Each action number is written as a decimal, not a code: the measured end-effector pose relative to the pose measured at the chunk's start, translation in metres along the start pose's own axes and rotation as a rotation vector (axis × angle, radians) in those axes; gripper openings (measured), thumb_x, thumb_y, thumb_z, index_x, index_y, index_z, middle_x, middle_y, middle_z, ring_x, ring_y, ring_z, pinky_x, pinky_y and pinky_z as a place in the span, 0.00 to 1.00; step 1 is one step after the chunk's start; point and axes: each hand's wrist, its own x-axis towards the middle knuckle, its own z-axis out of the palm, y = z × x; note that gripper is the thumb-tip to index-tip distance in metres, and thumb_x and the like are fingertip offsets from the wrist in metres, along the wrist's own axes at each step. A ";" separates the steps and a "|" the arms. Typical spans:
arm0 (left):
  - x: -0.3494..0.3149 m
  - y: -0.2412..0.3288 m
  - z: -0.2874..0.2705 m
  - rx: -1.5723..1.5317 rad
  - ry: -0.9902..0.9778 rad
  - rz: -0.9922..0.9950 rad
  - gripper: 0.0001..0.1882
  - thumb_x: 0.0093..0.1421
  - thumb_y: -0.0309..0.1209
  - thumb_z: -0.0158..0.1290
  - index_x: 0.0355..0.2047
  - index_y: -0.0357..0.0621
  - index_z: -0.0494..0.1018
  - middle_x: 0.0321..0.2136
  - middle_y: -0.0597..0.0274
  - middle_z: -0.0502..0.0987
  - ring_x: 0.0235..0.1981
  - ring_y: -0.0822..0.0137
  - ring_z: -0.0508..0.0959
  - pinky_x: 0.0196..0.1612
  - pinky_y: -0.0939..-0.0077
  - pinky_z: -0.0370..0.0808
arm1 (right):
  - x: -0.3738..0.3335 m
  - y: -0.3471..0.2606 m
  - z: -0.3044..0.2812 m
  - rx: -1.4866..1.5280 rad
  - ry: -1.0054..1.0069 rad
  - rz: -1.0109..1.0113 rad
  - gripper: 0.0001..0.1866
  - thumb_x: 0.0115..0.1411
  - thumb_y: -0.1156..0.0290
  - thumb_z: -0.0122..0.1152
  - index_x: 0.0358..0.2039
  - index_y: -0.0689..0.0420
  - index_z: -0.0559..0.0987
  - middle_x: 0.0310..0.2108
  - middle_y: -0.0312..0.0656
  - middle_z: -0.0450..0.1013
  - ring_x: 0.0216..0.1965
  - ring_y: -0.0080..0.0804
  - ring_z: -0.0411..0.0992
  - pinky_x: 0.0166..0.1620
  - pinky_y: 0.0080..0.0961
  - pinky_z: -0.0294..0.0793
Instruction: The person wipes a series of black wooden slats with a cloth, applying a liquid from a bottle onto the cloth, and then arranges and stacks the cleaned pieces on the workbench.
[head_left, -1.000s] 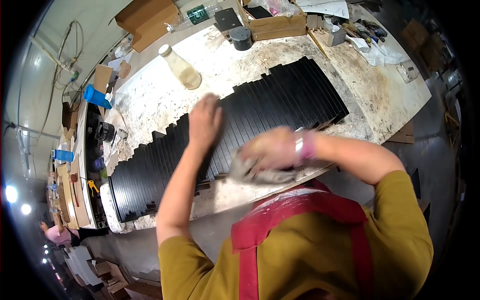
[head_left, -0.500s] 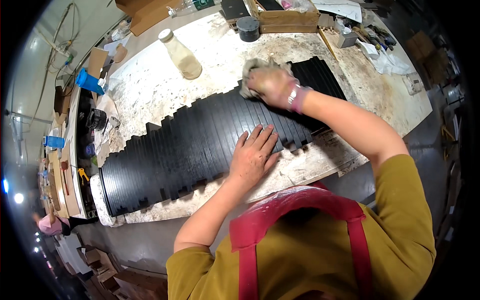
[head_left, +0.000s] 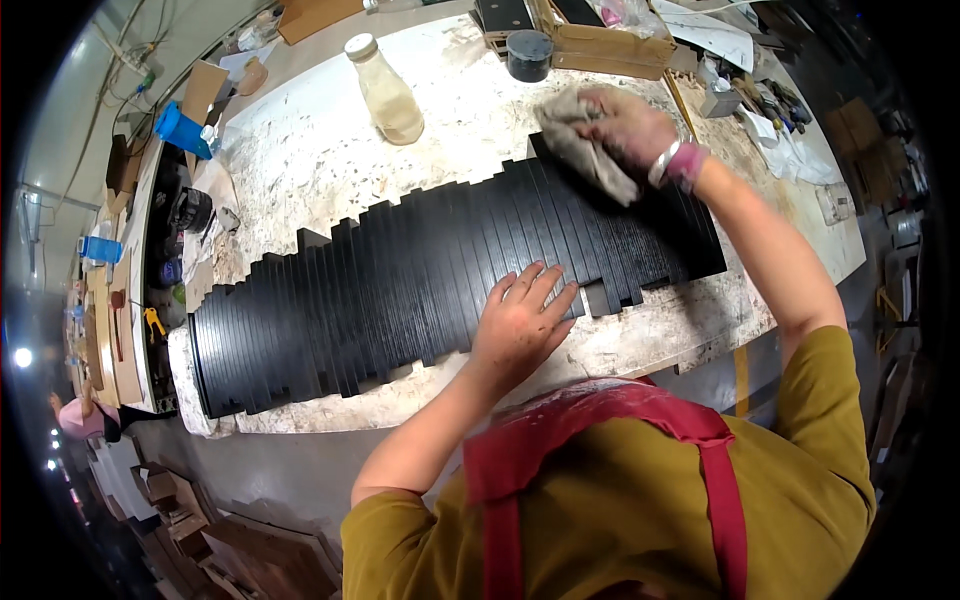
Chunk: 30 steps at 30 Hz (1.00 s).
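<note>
A long row of black strips [head_left: 400, 270], laid side by side with uneven ends, stretches across the worktable. My left hand [head_left: 522, 325] rests on the near edge of the strips with its fingers spread. At the right part of the row, my right hand [head_left: 630, 128] grips a crumpled grey rag [head_left: 585, 150]. The rag hangs over the far edge of the strips; whether it touches them I cannot tell. A glass bottle [head_left: 388, 95] with a white cap and pale contents lies beyond the strips, left of a round dark tin [head_left: 529, 56].
The stained white table [head_left: 280, 190] has its near edge by my red apron [head_left: 600, 420]. A cardboard box [head_left: 612, 50] and scattered small tools [head_left: 770, 105] sit at the far right. A blue bottle [head_left: 182, 130] is at the left. Another person [head_left: 82, 415] is far off left.
My right hand has moved right and toward the far edge with the rag, which now hangs more spread out. My left hand stays on the strips. The whole view has shifted slightly.
</note>
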 end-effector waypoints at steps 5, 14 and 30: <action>-0.003 -0.003 0.005 0.057 0.056 0.043 0.25 0.51 0.38 0.61 0.49 0.50 0.70 0.51 0.61 0.71 0.54 0.58 0.70 0.52 0.60 0.68 | 0.052 0.008 0.012 -0.566 -0.032 -0.267 0.23 0.51 0.73 0.59 0.50 0.50 0.76 0.46 0.42 0.74 0.49 0.41 0.72 0.51 0.33 0.71; 0.006 0.004 0.009 0.090 0.049 -0.051 0.33 0.43 0.40 0.64 0.51 0.49 0.67 0.50 0.67 0.68 0.55 0.65 0.68 0.51 0.66 0.66 | 0.036 0.007 0.020 -0.633 -0.091 -0.520 0.15 0.52 0.75 0.59 0.41 0.51 0.80 0.41 0.39 0.77 0.42 0.40 0.75 0.45 0.31 0.74; 0.012 0.003 0.002 0.032 0.016 -0.029 0.27 0.48 0.38 0.62 0.49 0.49 0.73 0.55 0.63 0.71 0.55 0.57 0.69 0.47 0.63 0.68 | -0.015 -0.008 0.062 -0.571 0.004 -0.739 0.05 0.50 0.74 0.58 0.28 0.57 0.80 0.28 0.46 0.77 0.32 0.40 0.77 0.38 0.35 0.77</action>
